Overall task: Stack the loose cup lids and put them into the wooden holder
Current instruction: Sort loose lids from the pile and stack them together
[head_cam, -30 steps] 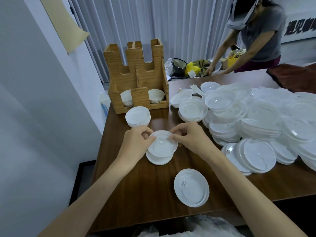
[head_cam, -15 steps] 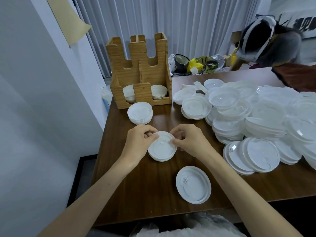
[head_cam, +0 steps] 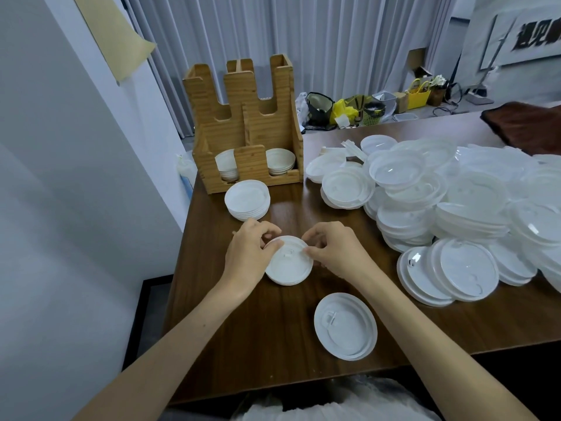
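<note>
Frame centre: I see the left hand (head_cam: 249, 253) and right hand (head_cam: 334, 253) with fingers curled, each pinching the rim of a small lid stack (head_cam: 290, 265) on the worktop (head_cam: 273, 329). Upper left stands the wooden holder (head_cam: 243, 126), with a second stack (head_cam: 247, 200) just before it. A loose lid heap (head_cam: 455, 202) crowds the right. Upper right, a wall sign (head_cam: 534, 34): lettering cut off, unreadable.

We find only large black characters on the white wall banner (head_cam: 534, 38), blurred and cut off, which we cannot read.
</note>
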